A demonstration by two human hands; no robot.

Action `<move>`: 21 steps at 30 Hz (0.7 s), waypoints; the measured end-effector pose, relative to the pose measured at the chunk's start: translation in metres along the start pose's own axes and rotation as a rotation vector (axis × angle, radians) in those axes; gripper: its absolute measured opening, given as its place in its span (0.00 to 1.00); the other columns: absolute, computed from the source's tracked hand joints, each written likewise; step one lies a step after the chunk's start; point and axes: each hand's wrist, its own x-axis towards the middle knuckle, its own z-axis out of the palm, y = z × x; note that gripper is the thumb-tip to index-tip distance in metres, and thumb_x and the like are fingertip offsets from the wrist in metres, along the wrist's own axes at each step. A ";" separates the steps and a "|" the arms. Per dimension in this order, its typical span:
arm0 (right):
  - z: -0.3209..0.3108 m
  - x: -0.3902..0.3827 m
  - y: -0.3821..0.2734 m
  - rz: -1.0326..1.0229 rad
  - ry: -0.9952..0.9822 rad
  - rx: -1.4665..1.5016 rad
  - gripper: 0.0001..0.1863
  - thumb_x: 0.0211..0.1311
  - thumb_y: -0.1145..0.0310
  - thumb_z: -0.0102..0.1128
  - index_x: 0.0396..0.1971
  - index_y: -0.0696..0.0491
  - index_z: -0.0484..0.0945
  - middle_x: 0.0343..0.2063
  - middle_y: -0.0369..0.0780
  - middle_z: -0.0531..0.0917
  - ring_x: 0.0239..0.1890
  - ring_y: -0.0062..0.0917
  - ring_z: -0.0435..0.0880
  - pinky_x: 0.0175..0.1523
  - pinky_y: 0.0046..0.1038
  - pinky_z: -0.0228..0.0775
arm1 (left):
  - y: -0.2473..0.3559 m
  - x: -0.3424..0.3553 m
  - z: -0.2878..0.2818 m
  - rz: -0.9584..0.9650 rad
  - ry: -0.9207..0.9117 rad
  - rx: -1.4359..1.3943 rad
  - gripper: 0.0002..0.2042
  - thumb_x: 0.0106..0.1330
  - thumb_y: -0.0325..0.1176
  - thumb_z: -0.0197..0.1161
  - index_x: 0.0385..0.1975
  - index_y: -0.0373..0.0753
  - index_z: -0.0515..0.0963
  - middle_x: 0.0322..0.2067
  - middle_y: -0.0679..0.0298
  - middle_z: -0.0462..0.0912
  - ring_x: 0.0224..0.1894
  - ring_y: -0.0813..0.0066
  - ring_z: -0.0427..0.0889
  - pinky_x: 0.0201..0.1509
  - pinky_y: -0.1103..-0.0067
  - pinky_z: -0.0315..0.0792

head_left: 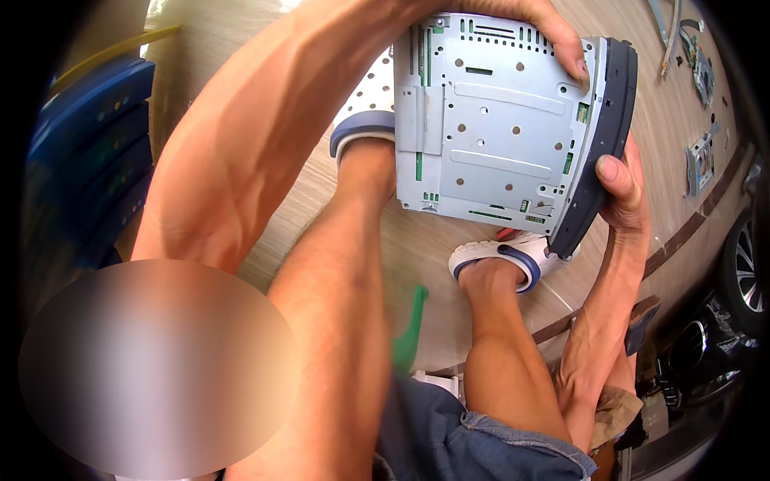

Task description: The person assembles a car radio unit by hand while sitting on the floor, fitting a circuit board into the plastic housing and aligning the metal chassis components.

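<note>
A car stereo unit (497, 120), a flat silver metal box with many holes and slots, is held up above my feet. Its black front panel (597, 152) faces right, and green circuit board shows through some slots. My left hand (537, 24) reaches over the far edge, one finger bent down onto the metal cover; the rest of that hand is partly cut off by the frame's top. With my right hand (624, 188) I grip the black panel's near right side, thumb against it and the other fingers largely hidden behind.
Circuit board parts (702, 76) and a metal bracket (700, 164) lie on the wood-look floor (321, 208) at right. Blue plastic stacked pieces (92, 136) stand at left. A black car (706, 345) is at far right. My white clogs (513, 252) rest below the unit.
</note>
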 end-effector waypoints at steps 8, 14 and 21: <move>0.001 0.002 -0.003 0.005 -0.027 -0.034 0.56 0.43 0.47 0.72 0.72 0.58 0.61 0.59 0.46 0.77 0.61 0.33 0.77 0.66 0.34 0.69 | 0.006 -0.010 0.008 0.002 0.122 0.068 0.33 0.49 0.51 0.81 0.49 0.32 0.84 0.41 0.47 0.89 0.33 0.66 0.89 0.37 0.71 0.85; 0.000 0.004 -0.003 -0.002 -0.034 -0.040 0.56 0.42 0.46 0.72 0.72 0.58 0.63 0.58 0.46 0.77 0.61 0.34 0.76 0.67 0.34 0.67 | 0.002 -0.004 0.000 -0.013 0.071 0.025 0.35 0.47 0.53 0.81 0.48 0.30 0.84 0.38 0.46 0.89 0.31 0.66 0.89 0.32 0.72 0.84; 0.003 0.002 -0.001 -0.035 -0.033 -0.041 0.57 0.41 0.45 0.73 0.72 0.59 0.62 0.59 0.46 0.76 0.62 0.34 0.75 0.68 0.34 0.65 | 0.014 -0.021 -0.004 -0.027 -0.105 0.003 0.36 0.47 0.52 0.81 0.52 0.32 0.83 0.47 0.44 0.87 0.44 0.62 0.87 0.45 0.69 0.83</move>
